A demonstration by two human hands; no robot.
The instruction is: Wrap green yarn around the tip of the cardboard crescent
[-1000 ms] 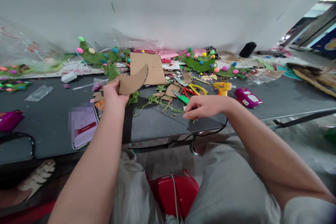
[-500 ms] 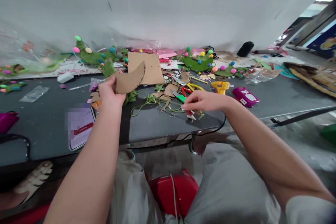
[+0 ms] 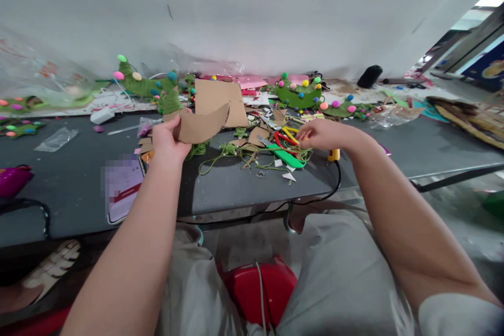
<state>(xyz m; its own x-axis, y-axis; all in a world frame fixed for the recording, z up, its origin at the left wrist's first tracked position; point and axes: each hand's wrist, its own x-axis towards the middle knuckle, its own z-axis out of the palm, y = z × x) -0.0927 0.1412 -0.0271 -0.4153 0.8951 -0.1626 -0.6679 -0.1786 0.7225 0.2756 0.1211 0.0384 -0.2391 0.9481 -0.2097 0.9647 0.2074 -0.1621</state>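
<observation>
My left hand [image 3: 170, 139] pinches a curved, crescent-like piece of cardboard [image 3: 205, 125] by its left end, holding it above the table. My right hand [image 3: 321, 134] reaches over the clutter with loosely bent fingers, beside the yellow handles [image 3: 290, 132] of a tool; I see nothing held in it. Just left of those fingers lie red handles [image 3: 284, 139] and a green utility knife [image 3: 289, 156] with its blade out. Behind my right hand, the yellow glue gun [image 3: 334, 155] is mostly hidden. Green yarn [image 3: 212, 160] and cardboard scraps [image 3: 259, 135] spread between my hands.
A square cardboard sheet [image 3: 220, 97] lies behind the held piece. Green crescents with coloured pompoms [image 3: 299, 95] stand along the wall. A phone [image 3: 124, 189] rests by my left forearm. The glue gun's black cord [image 3: 323, 197] hangs over the table's front edge.
My right hand has moved right and slightly up, off the green utility knife, which now shows fully. It now covers most of the glue gun. My left hand still holds the cardboard, slightly lower.
</observation>
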